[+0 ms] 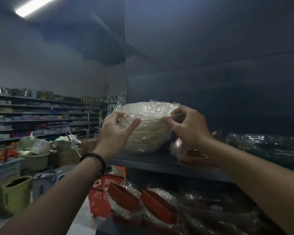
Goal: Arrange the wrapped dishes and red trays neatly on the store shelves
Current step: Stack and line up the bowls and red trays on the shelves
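Fingers (120, 116) grip wrapped bowls (148, 133) beside reddish wrapped dishes (190, 153).

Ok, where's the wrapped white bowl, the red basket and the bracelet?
wrapped white bowl (148, 134): head view, on its front side under the plastic.
red basket (98, 197): head view, on its patterned side wall.
bracelet (95, 155): head view, on the beads at the left wrist.

The right hand (188, 128) covers much of a reddish film-wrapped stack (192, 156). A dark green film-wrapped bundle (265, 145) runs off the right edge. Goods on the far grey wall shelves (41, 114) are too small and blurred to tell.
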A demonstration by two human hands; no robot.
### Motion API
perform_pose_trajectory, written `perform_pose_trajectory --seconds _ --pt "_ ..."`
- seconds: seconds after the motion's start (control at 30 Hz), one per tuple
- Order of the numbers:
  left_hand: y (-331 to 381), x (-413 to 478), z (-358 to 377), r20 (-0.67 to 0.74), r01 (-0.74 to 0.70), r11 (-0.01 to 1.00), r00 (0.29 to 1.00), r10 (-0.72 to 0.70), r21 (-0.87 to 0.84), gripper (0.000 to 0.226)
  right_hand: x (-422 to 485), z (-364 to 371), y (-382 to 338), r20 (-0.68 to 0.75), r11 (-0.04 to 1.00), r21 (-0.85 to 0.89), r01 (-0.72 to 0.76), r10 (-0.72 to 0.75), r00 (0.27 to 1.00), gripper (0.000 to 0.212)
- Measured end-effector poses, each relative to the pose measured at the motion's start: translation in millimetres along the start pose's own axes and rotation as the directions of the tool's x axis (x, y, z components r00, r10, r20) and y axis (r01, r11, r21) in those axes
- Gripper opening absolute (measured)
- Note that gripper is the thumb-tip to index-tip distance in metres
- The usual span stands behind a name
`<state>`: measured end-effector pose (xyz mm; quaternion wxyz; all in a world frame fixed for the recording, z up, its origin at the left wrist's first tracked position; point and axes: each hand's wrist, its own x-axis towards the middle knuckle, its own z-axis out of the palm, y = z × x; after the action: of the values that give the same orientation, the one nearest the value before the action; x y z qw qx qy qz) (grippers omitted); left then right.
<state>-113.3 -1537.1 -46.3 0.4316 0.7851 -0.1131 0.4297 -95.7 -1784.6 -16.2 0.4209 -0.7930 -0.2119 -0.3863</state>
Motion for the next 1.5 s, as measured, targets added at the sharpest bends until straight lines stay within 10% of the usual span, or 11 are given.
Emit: perform_pose_trajectory --seconds 0.53,0.83,1.1,1.5 --pt "-134 105 71 0.023 0.215 0.941 0.973 -0.229 0.263 0.06 116 132 87 0.27 0.952 -0.295 -0.085 0.168 0.948 0.039" --pt "-172 97 80 0.043 0.04 0.879 0.997 -0.069 0.475 0.082 117 141 90 0.395 0.893 -0.449 -0.011 0.209 0.894 0.035" --pt "-154 92 67 0.107 0.229 0.912 0.954 -0.279 0.34 0.092 115 119 84 0.466 0.904 -0.428 -0.007 0.227 0.855 0.041" --pt "-33 -78 75 0.15 -0.059 0.98 0.988 0.031 0.188 0.016 -23 -19 54 0.288 0.904 -0.323 0.28 -0.188 0.939 0.007"
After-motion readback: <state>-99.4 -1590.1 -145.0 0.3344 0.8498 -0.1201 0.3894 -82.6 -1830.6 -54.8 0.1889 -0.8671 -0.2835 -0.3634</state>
